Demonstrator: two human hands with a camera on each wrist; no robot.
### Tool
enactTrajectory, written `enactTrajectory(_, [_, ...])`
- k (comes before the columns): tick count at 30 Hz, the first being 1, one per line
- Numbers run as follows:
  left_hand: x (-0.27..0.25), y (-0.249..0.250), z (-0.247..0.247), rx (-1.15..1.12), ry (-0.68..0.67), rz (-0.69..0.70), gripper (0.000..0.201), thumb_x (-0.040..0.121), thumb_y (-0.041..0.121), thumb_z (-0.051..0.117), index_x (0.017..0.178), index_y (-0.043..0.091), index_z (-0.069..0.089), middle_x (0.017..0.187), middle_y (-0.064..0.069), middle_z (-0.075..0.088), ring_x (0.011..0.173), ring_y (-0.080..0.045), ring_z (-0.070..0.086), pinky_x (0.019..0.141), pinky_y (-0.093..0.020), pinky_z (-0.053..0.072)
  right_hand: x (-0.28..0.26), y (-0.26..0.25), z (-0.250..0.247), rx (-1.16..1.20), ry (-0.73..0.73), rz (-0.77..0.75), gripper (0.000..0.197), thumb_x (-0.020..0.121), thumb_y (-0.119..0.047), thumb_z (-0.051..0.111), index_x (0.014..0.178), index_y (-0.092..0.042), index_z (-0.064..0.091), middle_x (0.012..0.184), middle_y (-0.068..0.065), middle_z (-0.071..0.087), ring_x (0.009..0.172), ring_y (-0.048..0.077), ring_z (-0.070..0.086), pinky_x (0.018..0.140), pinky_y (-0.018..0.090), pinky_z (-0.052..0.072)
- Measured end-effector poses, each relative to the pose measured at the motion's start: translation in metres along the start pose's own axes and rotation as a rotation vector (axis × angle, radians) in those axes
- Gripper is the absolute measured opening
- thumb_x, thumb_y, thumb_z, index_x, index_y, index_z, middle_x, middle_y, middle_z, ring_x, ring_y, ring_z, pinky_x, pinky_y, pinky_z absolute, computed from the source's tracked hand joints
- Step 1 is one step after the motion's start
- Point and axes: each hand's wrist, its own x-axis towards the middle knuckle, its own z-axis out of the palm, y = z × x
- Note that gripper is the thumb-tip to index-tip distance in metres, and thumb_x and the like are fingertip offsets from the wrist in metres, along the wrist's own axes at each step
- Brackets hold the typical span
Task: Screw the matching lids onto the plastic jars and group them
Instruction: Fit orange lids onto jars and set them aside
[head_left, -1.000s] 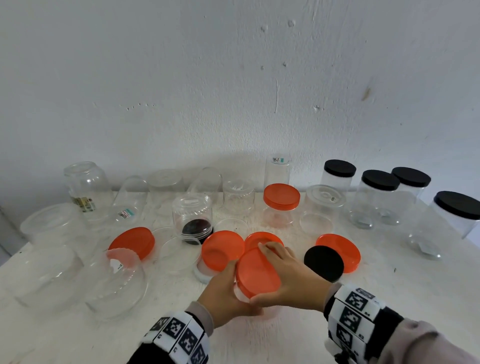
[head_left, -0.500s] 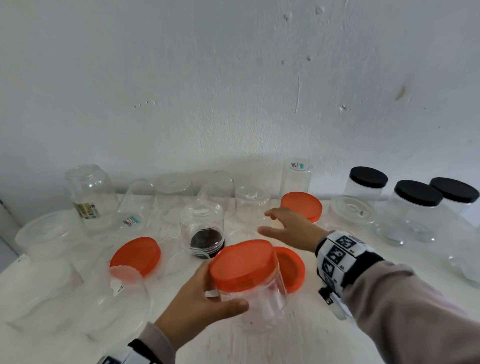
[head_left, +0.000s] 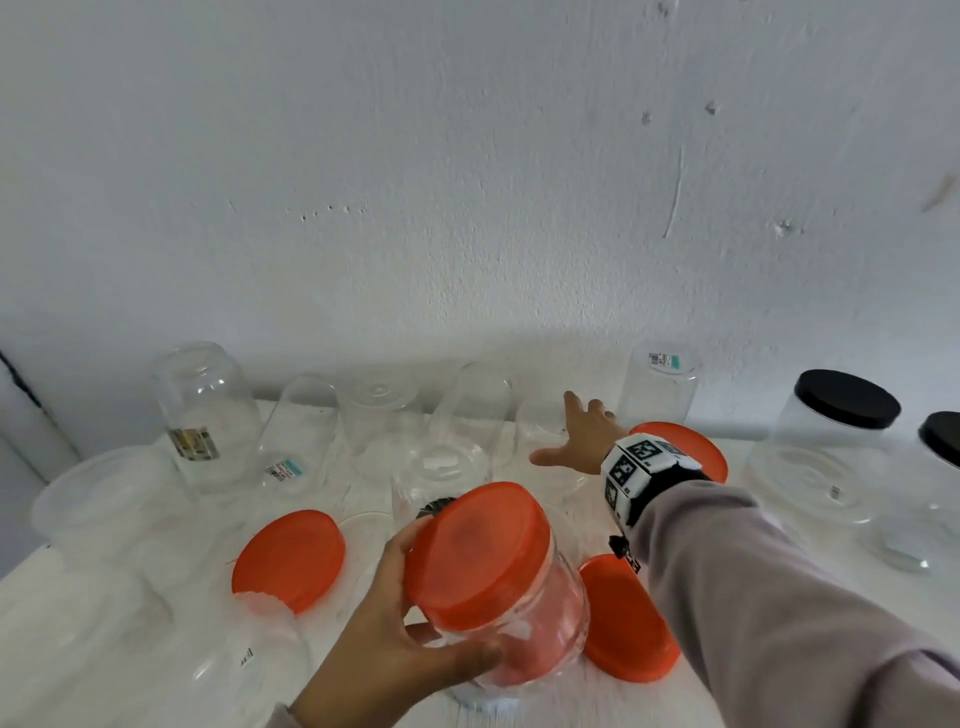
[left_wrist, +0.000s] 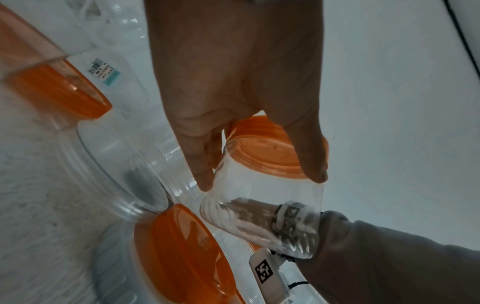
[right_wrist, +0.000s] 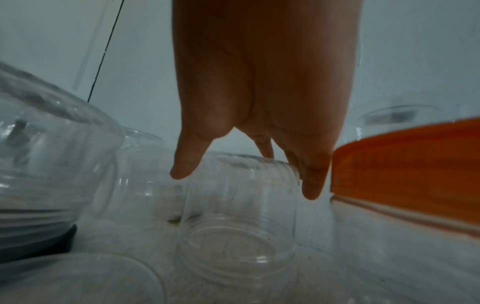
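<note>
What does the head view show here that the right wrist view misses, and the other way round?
Only the head view shows the left hand gripping the orange-lidded jar, the loose orange lids on the table and the black-lidded jars at right.

Only the right wrist view shows that the small clear jar under the fingers stands mouth down, with the fingertips at its top edge; whether they touch it is unclear.

Both show the right hand spread open and the orange lid beside it.
</note>
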Motion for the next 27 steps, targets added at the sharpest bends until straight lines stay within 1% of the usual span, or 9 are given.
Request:
enactTrajectory(3, [0.002,0.0,0.004,0.028,-0.017,0.013,0.103,0.035,0.045,0.092,0.118,0.061,0.032,0.117,0.035,0.043,0.106,0.006,0.056,0.074,-0.015,0.053,0.001,-0.003,0.0,-0.004,0.007,-0.007,0.085,0.079,-0.054,0.068,0.137,-0.009,0.025,0.134,0.019,0.035,0.123,0.037,0.04,0.097,0.042,0.039])
enactTrajectory(6, [0.007,0.005,0.013,0.087,-0.037,0.048,0.107,0.039,0.045,0.09,0.125,0.057,0.027,0.124,0.031,0.041,0.111,0.0,0.055,0.081,-0.018,0.053,-0.006,0.002,-0.008,0.071,0.024,-0.047,0.095,0.078,-0.056,0.069,0.145,-0.012,0.017,0.139,0.019,0.029,0.128,0.039,0.033,0.1,0.044,0.036])
enactTrajectory(9, [0.02,0.016,0.031,0.243,-0.021,0.082,0.114,0.039,0.05,0.086,0.133,0.047,0.021,0.127,0.031,0.033,0.116,-0.002,0.049,0.093,-0.022,0.049,-0.021,0.015,-0.028,0.22,0.116,-0.097,0.107,0.075,-0.057,0.071,0.15,-0.016,0.008,0.143,0.018,0.025,0.133,0.037,0.029,0.105,0.045,0.033])
enactTrajectory(12, [0.035,0.027,0.05,0.405,0.029,0.139,0.117,0.049,0.044,0.088,0.139,0.038,0.012,0.126,0.031,0.029,0.113,0.006,0.038,0.089,-0.004,0.035,-0.039,0.033,-0.052,0.341,0.216,-0.144,0.113,0.07,-0.058,0.075,0.152,-0.019,0.008,0.143,0.013,0.026,0.132,0.032,0.031,0.105,0.043,0.032])
enactTrajectory(13, [0.04,0.031,0.056,0.453,0.039,0.154,0.118,0.051,0.046,0.086,0.141,0.035,0.011,0.127,0.026,0.03,0.111,0.005,0.035,0.087,-0.003,0.031,-0.045,0.04,-0.058,0.368,0.251,-0.15,0.114,0.068,-0.058,0.076,0.152,-0.021,0.008,0.144,0.011,0.026,0.133,0.03,0.031,0.105,0.042,0.032])
enactTrajectory(16, [0.056,0.041,0.074,0.533,0.049,0.164,0.119,0.05,0.052,0.083,0.143,0.025,0.012,0.129,0.013,0.03,0.114,-0.003,0.033,0.093,-0.014,0.027,-0.065,0.064,-0.075,0.439,0.362,-0.144,0.113,0.066,-0.054,0.078,0.152,-0.023,0.01,0.145,0.008,0.026,0.131,0.026,0.034,0.103,0.037,0.032])
enactTrajectory(19, [0.076,0.046,0.09,0.624,0.073,0.127,0.111,0.059,0.032,0.086,0.142,0.016,0.014,0.135,-0.003,0.031,0.122,-0.019,0.037,0.097,-0.024,0.033,-0.087,0.09,-0.088,0.51,0.463,-0.123,0.114,0.063,-0.051,0.08,0.151,-0.023,0.014,0.142,0.007,0.029,0.126,0.024,0.041,0.104,0.04,0.039])
enactTrajectory(22, [0.098,0.047,0.096,0.702,0.114,-0.018,0.113,0.064,0.022,0.083,0.145,0.013,0.004,0.136,-0.013,0.024,0.124,-0.031,0.039,0.103,-0.037,0.037,-0.109,0.112,-0.095,0.555,0.531,-0.094,0.116,0.06,-0.051,0.082,0.151,-0.024,0.015,0.138,0.004,0.033,0.115,0.017,0.046,0.1,0.041,0.044])
enactTrajectory(27, [0.138,0.047,0.101,0.804,0.197,-0.168,0.112,0.069,0.024,0.08,0.146,0.013,-0.001,0.138,-0.016,0.024,0.126,-0.035,0.039,0.1,-0.041,0.039,-0.149,0.136,-0.091,0.648,0.462,-0.044,0.134,0.035,-0.07,0.072,0.15,-0.031,0.015,0.125,-0.007,0.033,0.098,0.002,0.048,0.072,0.021,0.045])
